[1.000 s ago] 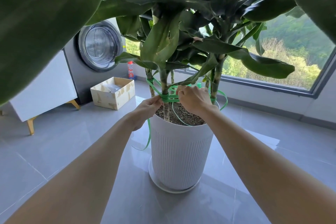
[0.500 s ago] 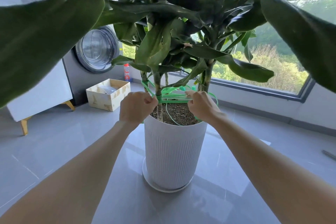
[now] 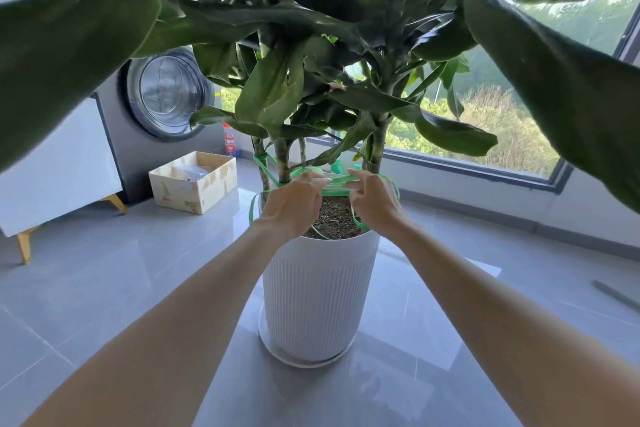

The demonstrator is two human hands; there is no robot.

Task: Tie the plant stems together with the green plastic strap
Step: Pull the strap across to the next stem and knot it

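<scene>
Above the pot (image 3: pixel 318 295), the green plastic strap (image 3: pixel 333 180) loops the plant stems (image 3: pixel 282 159) — left hand (image 3: pixel 291 206) and right hand (image 3: pixel 375 203) each pinch it with curled fingers (image 3: pixel 360 178). Knotting seems the step in hand — the ends next need pulling snug.

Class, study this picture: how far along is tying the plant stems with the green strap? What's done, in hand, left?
Done: the green strap already loops the stems above the white pot. In hand: the left hand and right hand pinch strands stretched between them. Left: no finished knot shows; loose strap hangs over the rim.
</scene>
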